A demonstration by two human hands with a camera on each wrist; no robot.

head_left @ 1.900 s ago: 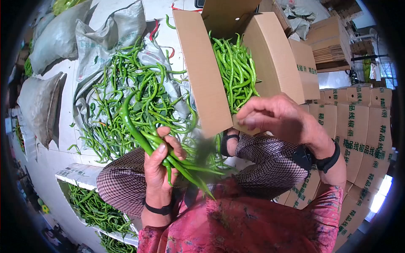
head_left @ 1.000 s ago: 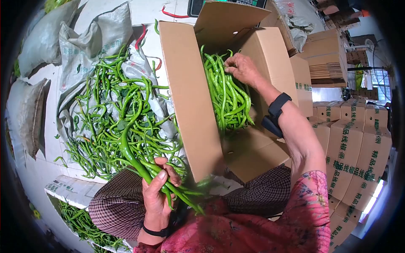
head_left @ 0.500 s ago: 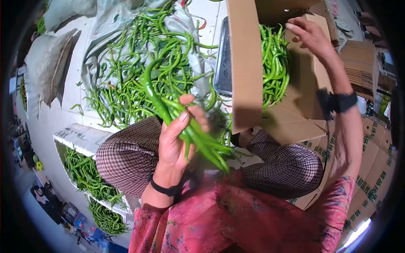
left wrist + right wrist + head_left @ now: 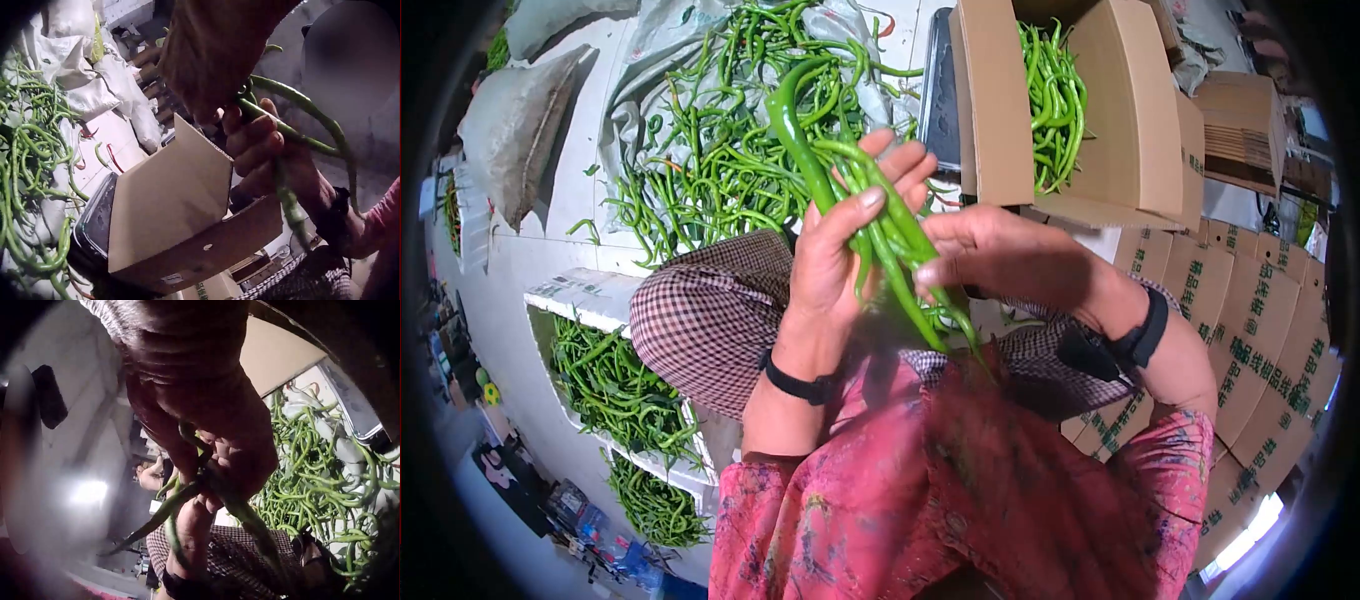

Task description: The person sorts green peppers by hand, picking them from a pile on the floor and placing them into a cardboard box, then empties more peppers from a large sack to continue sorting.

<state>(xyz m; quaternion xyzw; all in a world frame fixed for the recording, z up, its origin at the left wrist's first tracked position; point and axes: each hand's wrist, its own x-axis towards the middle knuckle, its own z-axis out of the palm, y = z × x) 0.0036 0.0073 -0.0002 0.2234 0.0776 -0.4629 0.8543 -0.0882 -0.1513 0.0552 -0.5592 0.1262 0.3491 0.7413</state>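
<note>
In the head view, the left hand [image 4: 835, 235] holds a bunch of long green peppers [image 4: 802, 150], its thumb across them and its fingers partly spread. The right hand [image 4: 1010, 255] is at the lower part of the same bunch, thumb and fingers around the peppers. Both hands meet at the bunch in the left wrist view, with pepper ends [image 4: 325, 125] sticking out. The right wrist view shows the right hand [image 4: 206, 419] dark and close over the peppers [image 4: 244, 519]. Beyond the hands, more peppers [image 4: 1055, 110] lie inside an open cardboard box [image 4: 997, 110].
A heap of green peppers [image 4: 720, 170] lies on sacking ahead. A dark flat tray-like thing [image 4: 940, 100] stands beside the box. White foam boxes [image 4: 585, 300] of peppers are at the left, filled sacks [image 4: 515, 140] at the far left, and stacked printed cartons [image 4: 1250, 330] at the right.
The right hand has come back from the cardboard box to the bunch in the left hand. The left hand has risen slightly in the head view, still holding its peppers.
</note>
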